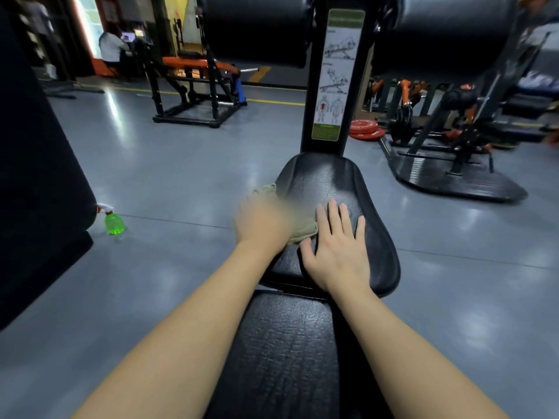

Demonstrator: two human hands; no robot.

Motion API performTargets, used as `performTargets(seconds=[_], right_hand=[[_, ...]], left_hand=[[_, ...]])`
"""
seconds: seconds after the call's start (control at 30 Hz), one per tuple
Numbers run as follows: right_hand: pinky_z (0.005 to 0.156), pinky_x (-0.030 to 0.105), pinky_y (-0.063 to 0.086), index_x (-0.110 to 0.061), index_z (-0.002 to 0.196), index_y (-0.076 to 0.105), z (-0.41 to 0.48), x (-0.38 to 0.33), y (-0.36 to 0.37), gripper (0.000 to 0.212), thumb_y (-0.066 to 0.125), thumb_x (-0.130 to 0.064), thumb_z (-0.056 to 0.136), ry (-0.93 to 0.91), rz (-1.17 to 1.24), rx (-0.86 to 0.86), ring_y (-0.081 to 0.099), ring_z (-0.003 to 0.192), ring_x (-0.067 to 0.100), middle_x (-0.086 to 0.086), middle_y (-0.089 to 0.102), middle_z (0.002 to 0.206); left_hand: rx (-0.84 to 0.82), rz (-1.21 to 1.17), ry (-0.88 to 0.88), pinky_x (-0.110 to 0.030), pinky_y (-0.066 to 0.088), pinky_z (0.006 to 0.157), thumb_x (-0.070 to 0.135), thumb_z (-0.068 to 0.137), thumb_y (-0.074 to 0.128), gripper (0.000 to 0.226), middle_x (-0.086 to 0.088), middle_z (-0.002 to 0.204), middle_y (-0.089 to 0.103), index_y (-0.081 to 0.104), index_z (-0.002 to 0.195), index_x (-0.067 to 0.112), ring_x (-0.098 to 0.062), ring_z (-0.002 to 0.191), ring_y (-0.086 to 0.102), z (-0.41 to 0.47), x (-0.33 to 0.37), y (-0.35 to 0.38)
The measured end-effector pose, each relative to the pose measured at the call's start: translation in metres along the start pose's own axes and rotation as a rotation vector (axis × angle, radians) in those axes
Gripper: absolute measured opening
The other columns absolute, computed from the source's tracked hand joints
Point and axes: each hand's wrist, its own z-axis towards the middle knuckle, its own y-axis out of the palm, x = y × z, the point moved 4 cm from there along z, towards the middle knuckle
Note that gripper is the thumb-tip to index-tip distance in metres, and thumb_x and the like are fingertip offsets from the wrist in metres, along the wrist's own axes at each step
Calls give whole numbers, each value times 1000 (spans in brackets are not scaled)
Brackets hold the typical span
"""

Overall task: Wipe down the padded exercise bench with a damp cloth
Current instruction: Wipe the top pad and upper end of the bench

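A person is wiping the padded bench [348, 182], apparently mid-stroke on the seat pad at its far end. The right hand [337, 252] is lying flat, fingers spread, bracing mid-pad. The left hand [261, 222], blurred, is pressing the cloth [304, 231] at the pad's left edge, its grip impossible to tell. The next stroke is likely needing the right hand lifted clear.

Shows black padded bench [326, 182], cracked, running lengthwise ahead, with crumpled beige cloth [304, 231] on seat's left side.
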Motion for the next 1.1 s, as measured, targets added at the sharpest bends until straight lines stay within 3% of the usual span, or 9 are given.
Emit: performTargets(seconds=[0.2, 0.5, 0.57, 0.7, 0.93, 1.1], right_hand=[[123, 60, 10, -10, 158, 31, 2, 2, 6, 78, 25, -51, 92, -9, -4, 72, 17, 155, 31, 14, 22, 167], [124, 59, 11, -12, 158, 33, 6, 6, 10, 77, 29, -52, 92, -15, 13, 111, 18, 155, 29, 12, 25, 166], [124, 59, 9, -13, 158, 32, 6, 5, 10, 77, 28, -52, 92, -15, 9, 103, 17, 156, 28, 12, 25, 166], [125, 57, 4, -14, 160, 29, 5, 4, 7, 78, 23, -53, 93, -6, 7, 74, 14, 156, 28, 10, 19, 168], [125, 56, 3, -16, 162, 20, 1, 2, 1, 79, 16, -56, 94, 8, -3, 35, 6, 157, 26, 9, 11, 170], [125, 55, 1, -17, 163, 16, -1, 3, 2, 79, 14, -57, 95, 15, -4, 27, 3, 157, 24, 8, 7, 170]], left_hand=[[-21, -131, -95, -49, 43, 97, 49, 106, 31, 53, -27, 136, 43, 44, 136, 7, -42, 123, 43, 49, 21, 14], [-20, -279, -91, -47, 41, 102, 50, 107, 32, 60, -27, 143, 42, 39, 145, 5, -42, 128, 43, 130, 59, 12], [-21, -300, -70, -45, 40, 101, 52, 105, 34, 60, -26, 142, 44, 40, 145, 8, -42, 128, 43, 126, 53, 12], [-26, -193, -1, -44, 42, 95, 36, 103, 38, 45, -25, 136, 52, 46, 138, 8, -41, 125, 48, 97, 35, 4], [-43, -75, -25, -44, 43, 89, 35, 100, 40, 44, -23, 130, 54, 45, 136, 9, -41, 117, 49, -2, -18, 0], [-48, -12, -113, -45, 44, 90, 38, 104, 39, 43, -26, 132, 50, 44, 132, 6, -42, 117, 49, -12, -15, 3]])
